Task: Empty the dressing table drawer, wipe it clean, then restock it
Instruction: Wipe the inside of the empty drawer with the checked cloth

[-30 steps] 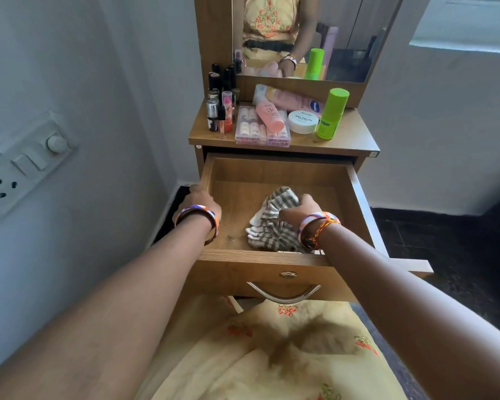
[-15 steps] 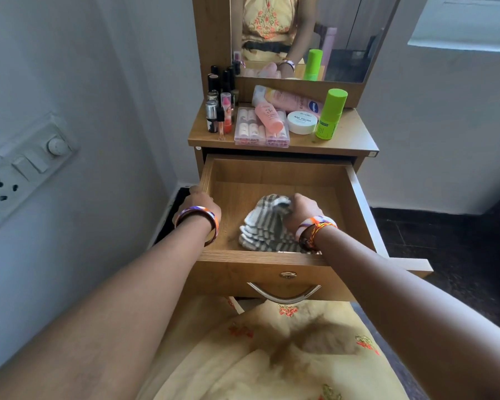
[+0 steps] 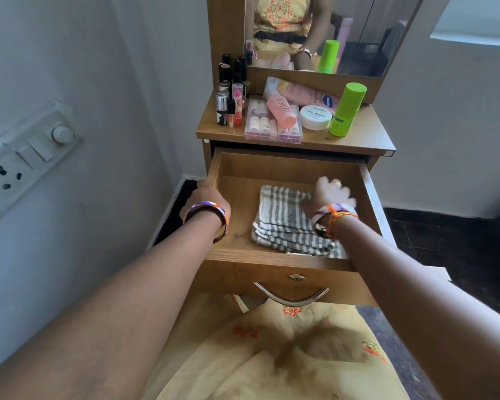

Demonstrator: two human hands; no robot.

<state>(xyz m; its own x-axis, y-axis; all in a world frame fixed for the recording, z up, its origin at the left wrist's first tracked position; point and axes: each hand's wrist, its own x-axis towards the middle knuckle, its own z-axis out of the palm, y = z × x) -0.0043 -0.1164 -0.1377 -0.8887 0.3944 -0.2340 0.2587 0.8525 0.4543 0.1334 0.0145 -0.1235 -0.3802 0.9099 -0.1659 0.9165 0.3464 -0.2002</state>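
The drawer (image 3: 286,166) stands pulled out below the worktop (image 3: 364,137), emptied of everything but a striped cloth (image 3: 283,217) spread on its floor, toward four o'clock of the drawer's middle. The right hand (image 3: 334,193) lies at the cloth's far right corner; it is blurred, so I cannot tell whether its fingers pinch the fabric or only press it. The left hand (image 3: 211,194) grips the drawer's left wall at nine o'clock, fingers curled over the rim, steadying it. The cosmetics wait on the worktop: a green bottle (image 3: 347,111) at two o'clock, a white jar (image 3: 315,116) and a clear case (image 3: 273,124) at twelve. By my reckoning the cloth is light, soft and limp; it will bunch if dragged by an edge, so a flat palm on its middle suits wiping best
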